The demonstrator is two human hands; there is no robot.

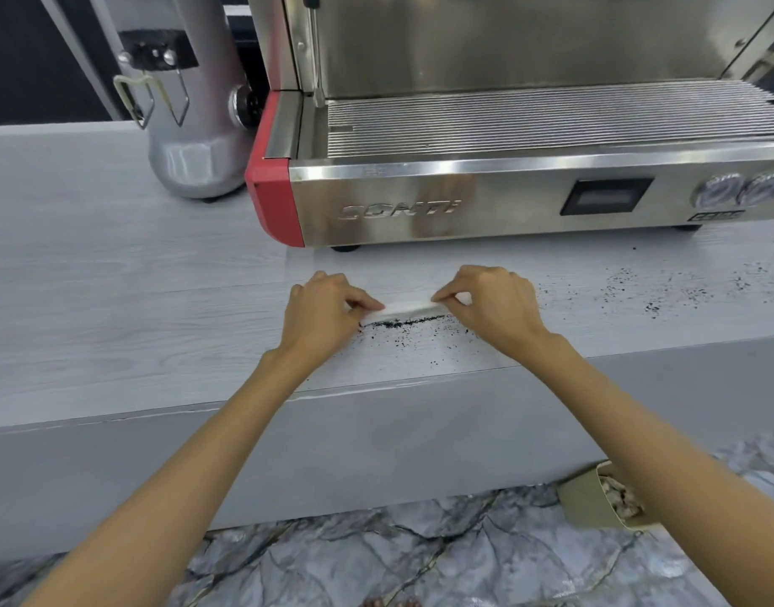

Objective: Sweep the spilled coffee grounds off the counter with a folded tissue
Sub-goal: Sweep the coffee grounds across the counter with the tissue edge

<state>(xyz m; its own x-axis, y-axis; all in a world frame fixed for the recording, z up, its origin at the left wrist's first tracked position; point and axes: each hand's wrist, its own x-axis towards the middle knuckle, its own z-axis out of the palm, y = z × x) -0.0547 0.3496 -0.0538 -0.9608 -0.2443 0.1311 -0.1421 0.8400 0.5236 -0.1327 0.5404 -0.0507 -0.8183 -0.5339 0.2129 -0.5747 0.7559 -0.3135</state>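
- Nearest, at 5 o'clock, one tan bin [588,503] stands on the marbled floor [376,558] below the desk's front edge; it holds pale crumpled scraps, partly hidden by the right forearm.
- Two bare forearms reach up from the bottom edge towards the middle of the view.
- The grey wood-grain desk [113,308] runs across the view, its plain front panel facing the camera.
- One folded tissue [404,309] lies on the desk at the centre: a narrow white strip, long side running 9 to 3 o'clock, its near edge pressed to the surface.
- The left hand [321,311] pinches the tissue's 9 o'clock end, thumb and fingers closed on it.
- The right hand [492,302] pinches the 3 o'clock end the same way, fingers together on the paper.
- The coffee grounds [402,322] form a dark thin line touching the tissue's near edge, with loose specks scattered just towards 6 o'clock of it.
- More grounds lie in small sparse patches at 3 o'clock of the right hand, well apart from the tissue, out to the right edge of the view.
- Beyond the hands, at 12 to 2 o'clock, one steel espresso machine [485,203] with a red corner stands on the desk; its ribbed drip tray is bare, and its front shows one dark display and two round gauges.
- At 11 o'clock, just beside the machine, stands one silver coffee grinder [192,124].
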